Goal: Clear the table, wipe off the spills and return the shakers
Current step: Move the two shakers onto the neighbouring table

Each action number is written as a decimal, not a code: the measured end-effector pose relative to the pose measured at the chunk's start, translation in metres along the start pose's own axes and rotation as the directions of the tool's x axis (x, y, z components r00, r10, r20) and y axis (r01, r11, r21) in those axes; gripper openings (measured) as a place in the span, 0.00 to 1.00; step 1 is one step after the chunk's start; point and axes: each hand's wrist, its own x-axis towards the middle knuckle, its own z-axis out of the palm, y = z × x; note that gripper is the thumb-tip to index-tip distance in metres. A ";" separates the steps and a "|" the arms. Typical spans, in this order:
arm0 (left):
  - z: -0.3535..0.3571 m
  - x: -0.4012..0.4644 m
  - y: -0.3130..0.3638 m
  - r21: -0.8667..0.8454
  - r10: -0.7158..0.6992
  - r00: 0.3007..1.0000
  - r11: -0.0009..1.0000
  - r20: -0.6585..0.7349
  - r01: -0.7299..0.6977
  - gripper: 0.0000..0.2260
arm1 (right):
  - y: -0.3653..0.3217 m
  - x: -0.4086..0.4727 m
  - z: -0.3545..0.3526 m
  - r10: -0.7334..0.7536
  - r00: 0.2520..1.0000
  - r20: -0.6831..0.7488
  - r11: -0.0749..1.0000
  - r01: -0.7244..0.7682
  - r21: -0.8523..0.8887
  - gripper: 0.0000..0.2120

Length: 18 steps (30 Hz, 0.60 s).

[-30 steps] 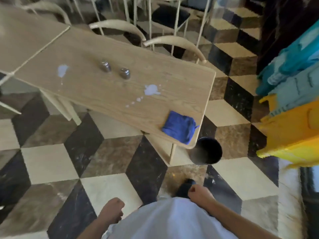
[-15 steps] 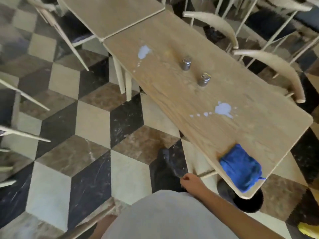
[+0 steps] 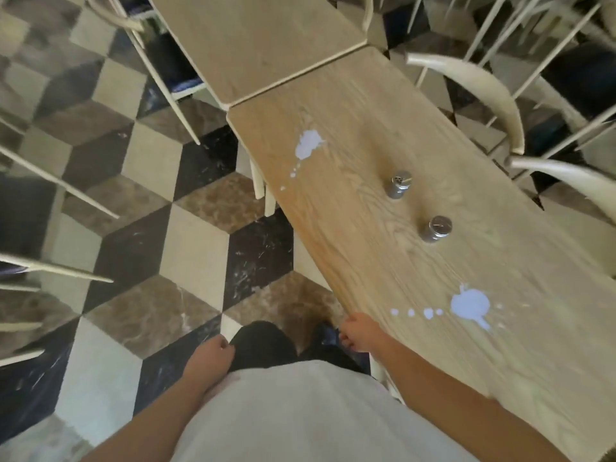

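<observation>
While the person stands at the long edge of the tabletop, both hands hang low and hold nothing.
Right hand point(image 3: 360, 335): fingers loosely curled, empty, touching or just beside the near edge of the tabletop; which, I cannot tell.
Left hand point(image 3: 211, 360): curled into a loose fist, empty, over the floor, beside the dark trouser leg.
Light wooden tabletop point(image 3: 383, 268): runs from upper left to lower right.
Near white liquid spill point(image 3: 470, 305): a blot with small drops trailing toward the right hand.
Two small metal-capped shakers point(image 3: 436, 229) point(image 3: 399, 185): upright, apart, mid-tabletop.
Far white spill point(image 3: 308, 144): beyond the shakers, near the left edge.
Pale wooden chairs point(image 3: 480, 88): along the far side.
Chequered stone floor point(image 3: 160, 228): left of the tabletop.
</observation>
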 end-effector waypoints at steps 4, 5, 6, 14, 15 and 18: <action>-0.028 0.032 0.075 -0.005 0.192 0.980 0.981 0.044 -0.192 0.07 | -0.024 0.026 -0.019 -0.033 0.996 -0.085 0.984 0.047 0.169 0.08; -0.036 0.042 0.096 0.032 0.256 0.961 0.965 0.102 -0.260 0.07 | -0.026 0.034 -0.028 -0.029 0.991 -0.128 0.980 0.054 0.191 0.09; -0.046 0.048 0.119 0.062 0.307 0.935 0.945 0.176 -0.322 0.07 | -0.029 0.041 -0.037 -0.001 0.985 -0.174 0.972 0.042 0.230 0.09; -0.113 0.126 0.317 0.190 0.553 0.718 0.721 0.422 -0.667 0.03 | -0.053 0.045 -0.120 0.327 0.871 -0.367 0.833 -0.082 0.547 0.13; -0.120 0.134 0.339 0.213 0.576 0.709 0.695 0.408 -0.687 0.02 | -0.059 0.045 -0.126 0.357 0.850 -0.386 0.820 -0.088 0.565 0.08; -0.130 0.160 0.402 0.305 0.680 0.658 0.584 0.324 -0.753 0.10 | -0.069 0.053 -0.145 0.483 0.758 -0.437 0.706 -0.042 0.707 0.12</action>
